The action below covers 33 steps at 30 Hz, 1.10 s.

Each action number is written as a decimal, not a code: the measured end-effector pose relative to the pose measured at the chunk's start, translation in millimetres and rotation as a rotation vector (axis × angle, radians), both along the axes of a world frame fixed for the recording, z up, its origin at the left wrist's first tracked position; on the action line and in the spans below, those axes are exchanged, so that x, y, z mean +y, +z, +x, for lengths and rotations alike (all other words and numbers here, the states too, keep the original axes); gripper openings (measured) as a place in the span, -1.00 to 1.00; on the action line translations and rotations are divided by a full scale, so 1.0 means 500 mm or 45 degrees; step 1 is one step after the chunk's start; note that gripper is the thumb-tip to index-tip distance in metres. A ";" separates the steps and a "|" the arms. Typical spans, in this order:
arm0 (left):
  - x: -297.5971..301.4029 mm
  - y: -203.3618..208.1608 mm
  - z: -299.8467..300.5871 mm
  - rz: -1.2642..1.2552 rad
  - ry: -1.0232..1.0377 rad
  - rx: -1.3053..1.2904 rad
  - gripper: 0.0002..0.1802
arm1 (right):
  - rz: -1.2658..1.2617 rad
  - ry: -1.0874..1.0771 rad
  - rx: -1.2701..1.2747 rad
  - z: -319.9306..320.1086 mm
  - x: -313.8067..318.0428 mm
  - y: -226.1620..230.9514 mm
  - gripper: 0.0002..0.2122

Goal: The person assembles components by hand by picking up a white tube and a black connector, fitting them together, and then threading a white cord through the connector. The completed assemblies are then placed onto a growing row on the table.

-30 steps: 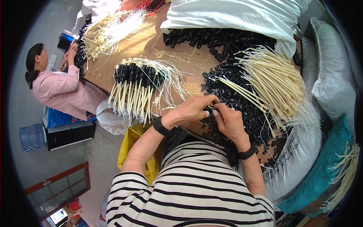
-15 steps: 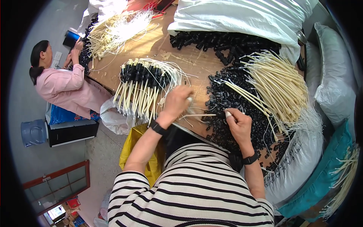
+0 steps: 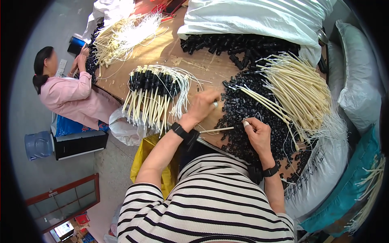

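In my right hand, thumb and fingers are pinched at the end of a thin cream tube. The grip lies over dark parts, so the exact contact is hard to see. A white cover sits on that thumb. My left hand is over bare wood, left of a heap of small black plastic fittings. Its fingers are curled and slightly blurred, with a white cover on the thumb; anything between them is too unclear to name. Beside it lies a row of cream tubes with black sockets and white cords.
A big bundle of cream tubes lies on the heap's right. Larger black sockets spill from a white sack at the back. More corded tubes lie far left, near a person in pink. Filled sacks line the right.
My left hand has moved to the right, away from the row of tubes and toward the black fittings. My right hand keeps nearly the same place and pinch.
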State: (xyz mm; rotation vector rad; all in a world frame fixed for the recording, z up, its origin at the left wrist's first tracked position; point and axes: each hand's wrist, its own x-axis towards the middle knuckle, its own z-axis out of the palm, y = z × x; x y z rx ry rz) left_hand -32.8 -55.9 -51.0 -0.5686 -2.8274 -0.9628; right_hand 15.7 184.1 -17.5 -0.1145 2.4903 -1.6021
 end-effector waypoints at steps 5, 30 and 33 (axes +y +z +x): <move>0.037 0.023 0.033 0.848 0.303 -0.523 -0.78 | -0.025 -0.073 -0.078 -0.018 -0.017 -0.002 -0.88; 0.108 0.082 0.073 0.725 0.324 -0.373 -0.82 | 0.236 0.030 0.815 -0.005 -0.042 0.001 -0.87; 0.104 0.085 0.058 0.556 0.132 -0.023 -0.72 | -0.470 -0.007 -0.105 -0.001 -0.023 0.025 -0.86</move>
